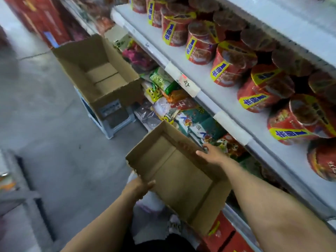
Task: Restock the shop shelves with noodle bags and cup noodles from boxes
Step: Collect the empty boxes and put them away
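An empty, shallow cardboard box (179,174) hangs tilted in front of the shelving, held between both hands. My left hand (141,187) grips its near left edge, thumb over the rim. My right hand (212,153) holds the far right wall, fingers curled over it. Red cup noodles (232,70) with yellow labels stand in rows on the white upper shelf (205,82). Noodle bags (174,106) in mixed colours fill the shelf below it.
A second empty cardboard box (101,73) rests on a small white stool (109,122) in the aisle ahead. Red cartons (223,235) stand on the floor under the shelves, more at the far left. Grey concrete floor (54,124) stretches left; a metal rack (21,195) is at the left edge.
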`<state>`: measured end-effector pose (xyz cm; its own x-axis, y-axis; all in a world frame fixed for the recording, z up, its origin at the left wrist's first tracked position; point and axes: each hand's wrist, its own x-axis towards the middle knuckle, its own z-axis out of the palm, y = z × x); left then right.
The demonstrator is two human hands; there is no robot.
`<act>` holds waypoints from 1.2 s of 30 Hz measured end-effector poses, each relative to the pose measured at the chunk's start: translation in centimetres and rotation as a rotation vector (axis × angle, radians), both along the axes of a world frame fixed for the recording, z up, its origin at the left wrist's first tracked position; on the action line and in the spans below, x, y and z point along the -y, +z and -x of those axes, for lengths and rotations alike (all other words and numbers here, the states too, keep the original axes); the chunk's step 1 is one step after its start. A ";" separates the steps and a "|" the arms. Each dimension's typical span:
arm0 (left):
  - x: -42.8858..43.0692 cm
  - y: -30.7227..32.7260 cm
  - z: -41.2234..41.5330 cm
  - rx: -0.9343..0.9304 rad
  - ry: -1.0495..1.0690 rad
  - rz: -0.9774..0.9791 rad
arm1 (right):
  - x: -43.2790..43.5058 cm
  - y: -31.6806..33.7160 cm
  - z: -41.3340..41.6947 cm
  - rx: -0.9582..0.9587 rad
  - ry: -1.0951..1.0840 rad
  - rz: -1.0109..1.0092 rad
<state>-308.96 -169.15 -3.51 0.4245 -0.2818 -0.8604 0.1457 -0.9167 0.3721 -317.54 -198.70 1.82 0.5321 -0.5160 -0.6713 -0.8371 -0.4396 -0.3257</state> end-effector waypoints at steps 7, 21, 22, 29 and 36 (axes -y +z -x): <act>2.2 -5.3 9.3 -0.325 0.446 -0.004 | 4.2 -6.1 1.4 -0.031 0.109 -0.087; 4.6 -9.8 15.3 -0.287 1.152 0.268 | 5.6 -10.7 0.8 0.016 0.149 -0.087; 4.3 -10.0 15.4 -0.277 1.158 0.262 | 5.4 -10.5 0.7 0.026 0.150 -0.071; 1.0 -8.7 14.9 -0.218 1.226 0.321 | 2.9 -10.0 -0.6 0.103 0.120 -0.084; -4.9 -6.2 12.8 -0.157 1.222 0.317 | -2.5 -7.0 -4.7 0.167 0.212 -0.179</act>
<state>-321.74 -164.20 -9.68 0.4520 0.0179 -0.8918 0.8918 -0.0293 0.4514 -312.83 -196.18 -5.16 0.7253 -0.2638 -0.6359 -0.6618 -0.5216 -0.5385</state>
